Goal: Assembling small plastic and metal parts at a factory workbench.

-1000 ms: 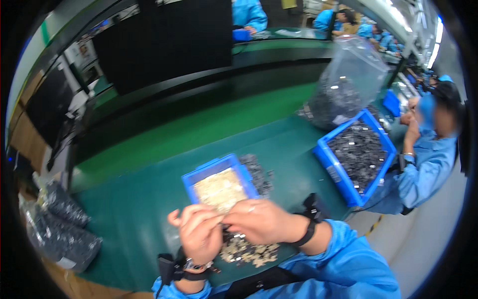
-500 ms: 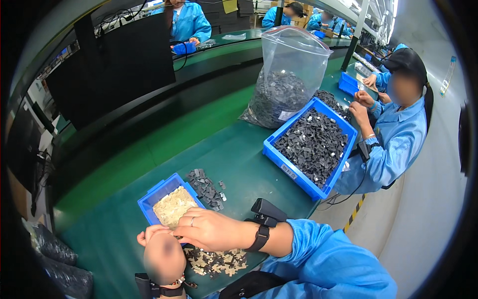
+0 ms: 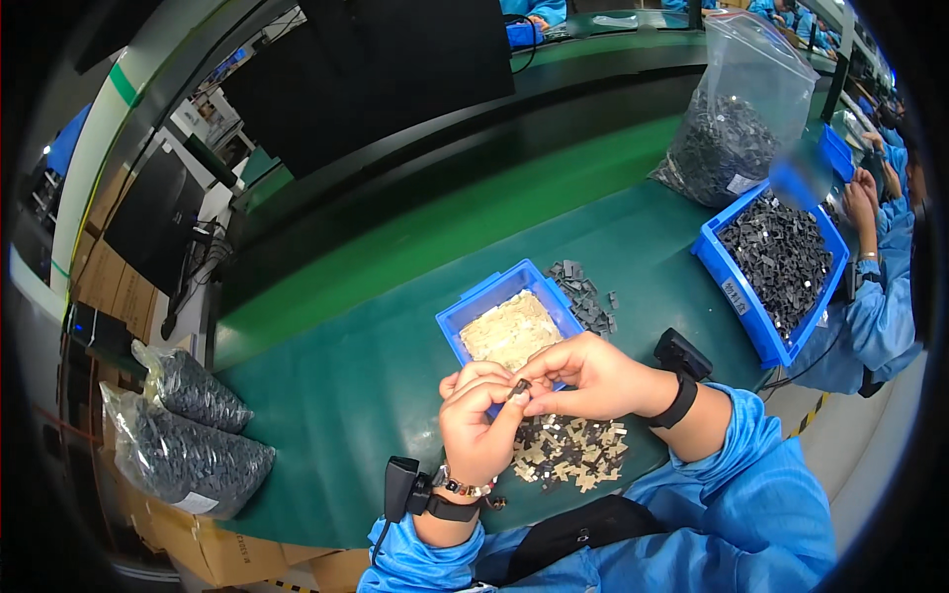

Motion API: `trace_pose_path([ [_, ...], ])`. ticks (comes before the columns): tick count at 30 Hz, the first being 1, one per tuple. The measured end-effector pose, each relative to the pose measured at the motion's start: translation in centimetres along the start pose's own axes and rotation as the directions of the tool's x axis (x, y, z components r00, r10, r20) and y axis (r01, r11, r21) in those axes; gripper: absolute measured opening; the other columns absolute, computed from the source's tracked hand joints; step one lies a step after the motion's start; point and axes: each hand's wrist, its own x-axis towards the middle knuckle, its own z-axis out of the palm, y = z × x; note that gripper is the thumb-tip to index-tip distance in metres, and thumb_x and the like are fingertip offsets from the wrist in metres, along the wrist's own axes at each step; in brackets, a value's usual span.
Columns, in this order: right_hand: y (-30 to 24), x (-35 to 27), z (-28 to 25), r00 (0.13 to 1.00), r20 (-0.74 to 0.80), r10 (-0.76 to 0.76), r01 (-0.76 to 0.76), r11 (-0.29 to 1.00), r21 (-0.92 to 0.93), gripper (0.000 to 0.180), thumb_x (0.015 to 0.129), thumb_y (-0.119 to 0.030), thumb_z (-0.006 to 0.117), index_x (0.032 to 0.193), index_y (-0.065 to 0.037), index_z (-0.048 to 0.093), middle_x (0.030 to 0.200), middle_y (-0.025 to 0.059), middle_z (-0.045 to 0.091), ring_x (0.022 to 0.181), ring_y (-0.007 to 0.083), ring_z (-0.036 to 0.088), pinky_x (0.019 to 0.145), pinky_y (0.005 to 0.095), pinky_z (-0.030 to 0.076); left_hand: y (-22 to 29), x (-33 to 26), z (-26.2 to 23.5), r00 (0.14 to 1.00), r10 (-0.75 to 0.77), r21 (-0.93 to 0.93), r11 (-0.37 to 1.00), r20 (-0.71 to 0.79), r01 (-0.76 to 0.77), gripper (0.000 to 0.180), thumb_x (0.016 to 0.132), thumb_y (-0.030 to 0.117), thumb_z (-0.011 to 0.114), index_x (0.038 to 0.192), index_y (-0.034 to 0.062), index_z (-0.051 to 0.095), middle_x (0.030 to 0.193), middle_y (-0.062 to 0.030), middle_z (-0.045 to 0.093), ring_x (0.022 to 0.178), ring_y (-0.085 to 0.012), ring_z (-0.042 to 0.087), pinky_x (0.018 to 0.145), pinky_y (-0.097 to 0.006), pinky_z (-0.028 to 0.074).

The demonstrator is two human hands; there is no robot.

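My left hand and my right hand meet at the fingertips, in front of a small blue bin. Pinched between them is a small dark piece, partly covered by the fingers; its exact kind is too small to tell. Cream-coloured flat pieces fill the bin. Just behind the bin's right side lies a little heap of dark grey pieces. Below my right hand spreads a pile of mixed cream and dark pieces, several of them cross-shaped.
To the right stands a large blue tray of dark pieces, with a clear bag of similar pieces behind it. A co-worker's hand is beyond the tray. Filled plastic bags sit at the table's left edge, above cardboard boxes.
The view has swung left, so the table things appear farther right and the left-hand bags show fully. My hands stay together; the dark piece between my fingertips is now easier to see.
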Motion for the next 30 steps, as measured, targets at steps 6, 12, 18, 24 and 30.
trace_pose_path([
  [6,-0.4,0.2,0.1,0.999,0.020,0.047,-0.047,0.998,0.044,0.024,0.089,-0.008,0.071,0.110,0.003,0.067,0.085,0.0006,0.066,0.076,0.0041,0.057,0.071,0.0214,0.049,0.2,0.1,-0.4,0.998,-0.057,-0.071,0.996,0.014,0.058,0.004,0.076,0.005,0.073,0.074,0.0067,0.070,0.078,-0.0037,0.068,0.089,-0.0180,0.062,0.087,-0.034,0.035],
  [12,-0.9,-0.1,-0.3,0.985,0.030,0.169,-0.171,0.979,0.111,0.023,0.093,-0.005,0.064,0.114,0.005,0.066,0.090,0.0048,0.068,0.081,0.0077,0.063,0.074,0.0242,0.053,0.3,0.1,-0.4,0.999,-0.010,-0.030,0.999,0.033,0.011,0.005,0.075,0.003,0.070,0.070,0.0034,0.067,0.078,-0.0053,0.069,0.089,-0.0202,0.061,0.084,-0.034,0.040],
  [18,-1.0,-0.1,-0.7,0.991,0.064,0.120,-0.127,0.985,0.120,0.021,0.097,-0.007,0.058,0.110,0.005,0.067,0.087,0.0059,0.069,0.076,0.0087,0.063,0.070,0.0242,0.053,0.4,0.1,-0.4,0.999,-0.020,-0.034,0.999,0.032,0.021,0.005,0.073,0.003,0.070,0.070,0.0033,0.067,0.078,-0.0059,0.070,0.090,-0.0206,0.061,0.085,-0.035,0.040],
  [24,-1.4,-0.1,-0.5,0.988,0.070,0.137,-0.143,0.987,0.077,0.020,0.098,-0.010,0.056,0.100,0.005,0.070,0.079,0.0057,0.068,0.072,0.0089,0.062,0.069,0.0241,0.053,0.5,0.3,-0.6,0.997,-0.030,-0.061,0.998,0.066,0.034,0.005,0.070,0.003,0.070,0.067,0.0026,0.067,0.078,-0.0064,0.070,0.090,-0.0216,0.061,0.083,-0.036,0.041],
  [30,-1.4,-0.2,-0.4,0.987,0.067,0.144,-0.150,0.984,0.095,0.019,0.097,-0.008,0.056,0.093,0.005,0.070,0.078,0.0074,0.069,0.071,0.0101,0.064,0.067,0.0243,0.054,0.5,0.2,-0.6,0.994,-0.050,-0.064,0.996,0.098,0.056,0.003,0.068,0.003,0.069,0.066,0.0031,0.067,0.076,-0.0049,0.069,0.091,-0.0219,0.060,0.084,-0.036,0.041],
])
